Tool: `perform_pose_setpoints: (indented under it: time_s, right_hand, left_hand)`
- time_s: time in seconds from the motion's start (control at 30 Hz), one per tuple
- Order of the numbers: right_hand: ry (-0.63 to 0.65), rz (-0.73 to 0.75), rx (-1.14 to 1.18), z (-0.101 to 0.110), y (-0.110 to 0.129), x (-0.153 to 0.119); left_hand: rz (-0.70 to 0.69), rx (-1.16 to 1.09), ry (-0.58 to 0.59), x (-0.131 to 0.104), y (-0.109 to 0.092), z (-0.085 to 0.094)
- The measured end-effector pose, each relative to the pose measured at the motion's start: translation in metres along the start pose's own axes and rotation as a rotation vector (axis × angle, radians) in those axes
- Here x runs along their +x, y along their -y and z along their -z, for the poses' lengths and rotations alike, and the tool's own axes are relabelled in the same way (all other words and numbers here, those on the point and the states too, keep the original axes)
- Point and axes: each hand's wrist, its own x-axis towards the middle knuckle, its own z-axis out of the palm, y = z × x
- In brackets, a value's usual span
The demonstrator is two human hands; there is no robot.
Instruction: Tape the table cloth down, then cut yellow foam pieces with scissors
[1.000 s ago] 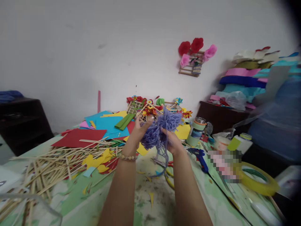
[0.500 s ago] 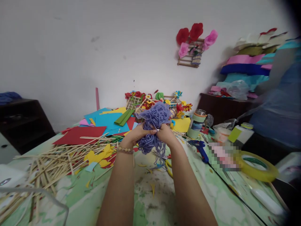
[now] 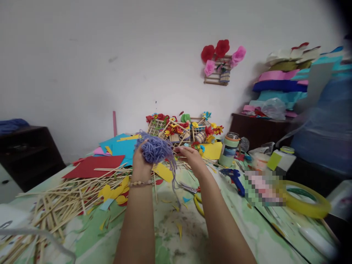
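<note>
A loose bundle of purple yarn (image 3: 156,149) is in my left hand (image 3: 141,156), whose fingers close around its left side above the table. Several strands trail from the bundle's right end and hang down to the tabletop. My right hand (image 3: 191,157) is just right of the yarn, fingers stretched towards it, with nothing visible in them. Below and between the hands lie scissors (image 3: 188,187) with red handles. A yellow-handled tool (image 3: 198,205) is partly hidden by my right forearm.
Wooden sticks (image 3: 68,194) and a red paper sheet (image 3: 95,167) cover the left of the table (image 3: 181,245). Stick frames with paper flowers (image 3: 176,128) stand at the back. On the right are a bottle (image 3: 229,148), a blue glue gun (image 3: 236,181) and a tape roll (image 3: 308,200).
The yarn, earlier gripped by both hands, has shifted left with my left hand. My right hand has come away from the bundle. The view has tilted slightly upward.
</note>
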Motion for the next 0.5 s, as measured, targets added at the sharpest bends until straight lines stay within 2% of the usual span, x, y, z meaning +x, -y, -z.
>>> perform_pose_setpoints:
  time_s: [0.07,0.13,0.2,0.33,0.4,0.5]
  right_hand:
    - [-0.093,0.066,-0.04,-0.002,0.003,0.0]
    - [-0.121,0.096,-0.05,-0.003,0.006,-0.002]
    - [-0.039,0.11,-0.113,-0.004,0.009,-0.005]
    - [0.182,0.157,-0.421,-0.013,0.01,-0.014]
    - [0.186,0.181,-0.534,-0.018,0.008,-0.016]
    - [0.194,0.173,-0.551,-0.018,0.006,-0.013]
  left_hand:
    - [-0.067,-0.078,-0.005,0.002,-0.007,0.003]
    - [-0.129,-0.126,0.005,0.003,-0.012,0.006]
    - [-0.167,-0.136,0.016,0.004,-0.014,0.009]
    - [-0.172,-0.141,0.047,0.006,-0.013,0.01]
    - [-0.16,-0.134,0.071,0.006,-0.012,0.009]
    - [-0.142,-0.129,0.084,0.005,-0.012,0.008]
